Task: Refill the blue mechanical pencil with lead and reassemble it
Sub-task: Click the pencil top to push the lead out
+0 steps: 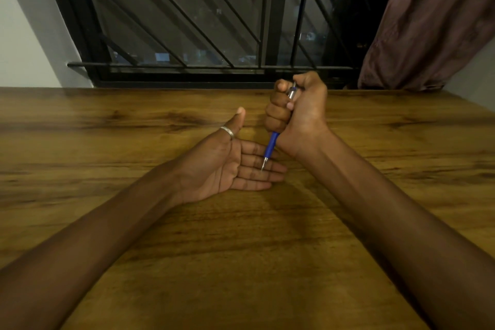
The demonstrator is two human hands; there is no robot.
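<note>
right hand [297, 112]: closed in a fist around the blue mechanical pencil, thumb bent over its top end, sitting at about 1 o'clock from the middle of the scene; the wrist is raised off the desk.
left hand [225, 166]: spread flat and wide, palm up, holding nothing, its back resting on the desk near the middle of the scene; the fingers point toward 3 o'clock and the thumb toward 12 o'clock.
blue mechanical pencil with silver metal tip and silver top section [272, 146]: held nearly upright, tilted slightly, tip down toward 7 o'clock; the blue barrel comes out under the fist and the silver top shows between thumb and fingers.
pencil tip: over the fingers of the open palm, touching or just above them; i cannot tell which.
thin silver ring [227, 132]: on the thumb of the flat hand.
brown wood-grain desk [241, 249]: fills the lower part of the scene, both forearms reaching across it from 7 o'clock and 5 o'clock.
dark window with black diagonal metal bars [187, 21]: beyond the desk's far edge at 12 o'clock.
brownish-purple cloth curtain [428, 21]: hanging at 2 o'clock, beside the window.
</note>
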